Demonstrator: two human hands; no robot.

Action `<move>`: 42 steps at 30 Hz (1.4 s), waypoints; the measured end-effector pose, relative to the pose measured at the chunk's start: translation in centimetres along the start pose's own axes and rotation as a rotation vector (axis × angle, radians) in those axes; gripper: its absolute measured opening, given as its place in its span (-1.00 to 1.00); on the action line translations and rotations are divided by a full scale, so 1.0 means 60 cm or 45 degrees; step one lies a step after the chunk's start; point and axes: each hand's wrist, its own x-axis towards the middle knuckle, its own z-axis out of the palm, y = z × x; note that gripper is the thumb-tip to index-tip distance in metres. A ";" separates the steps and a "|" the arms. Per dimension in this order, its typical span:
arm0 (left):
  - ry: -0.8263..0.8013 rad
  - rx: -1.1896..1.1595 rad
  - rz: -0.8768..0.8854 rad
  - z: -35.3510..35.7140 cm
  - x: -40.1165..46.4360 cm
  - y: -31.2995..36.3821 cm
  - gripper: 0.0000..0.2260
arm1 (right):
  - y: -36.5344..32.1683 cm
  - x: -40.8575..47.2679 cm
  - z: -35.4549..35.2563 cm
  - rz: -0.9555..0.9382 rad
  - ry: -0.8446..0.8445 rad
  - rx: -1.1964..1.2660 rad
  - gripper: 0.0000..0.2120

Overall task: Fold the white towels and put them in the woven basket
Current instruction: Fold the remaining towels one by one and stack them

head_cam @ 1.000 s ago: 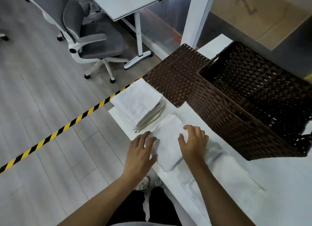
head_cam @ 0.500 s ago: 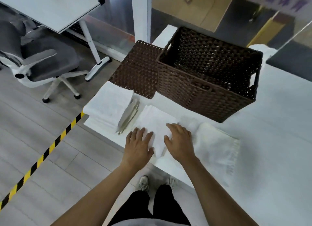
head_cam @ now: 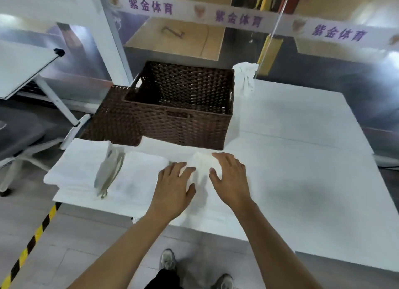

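A white towel (head_cam: 203, 165) lies on the white table in front of the dark brown woven basket (head_cam: 183, 124). My left hand (head_cam: 172, 187) and my right hand (head_cam: 231, 176) lie flat on it, fingers spread, a short gap between them. To the left sits a folded white towel (head_cam: 140, 176), and beyond it a stack of folded towels (head_cam: 79, 163) at the table's left end. The basket looks empty inside.
The basket's woven lid (head_cam: 112, 120) lies flat at its left side. A crumpled white cloth (head_cam: 245, 76) sits behind the basket's right corner. The white table (head_cam: 302, 159) stretches to the right. A black-and-yellow floor tape (head_cam: 28, 247) runs at lower left.
Both hands have left the folded towel and moved right onto another towel before the basket. The camera has swung right and up, bringing the whole basket into view.
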 end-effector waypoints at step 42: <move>-0.214 0.077 -0.093 0.340 0.612 0.268 -0.66 | 0.609 0.460 -0.083 0.119 -0.109 -0.052 -0.64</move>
